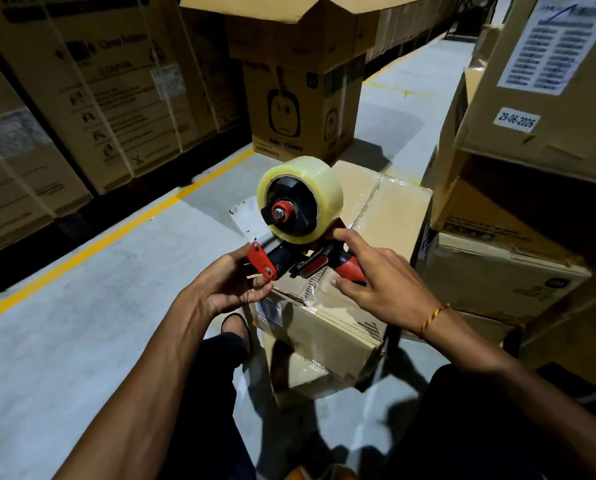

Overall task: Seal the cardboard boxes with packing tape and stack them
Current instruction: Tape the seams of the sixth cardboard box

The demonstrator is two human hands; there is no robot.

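done: small box (327, 271) on a lower box, tape already along its top seam | now: right hand (383, 278) curled round tape dispenser (300, 220) handle, left hand (234, 282) pinching its front end, above box | left: remaining seams, stacking

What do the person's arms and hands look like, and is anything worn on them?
Both forearms are bare, with no sleeves or gloves in view. The right hand has a thin red and yellow thread band around its wrist. The left hand and its wrist carry nothing.
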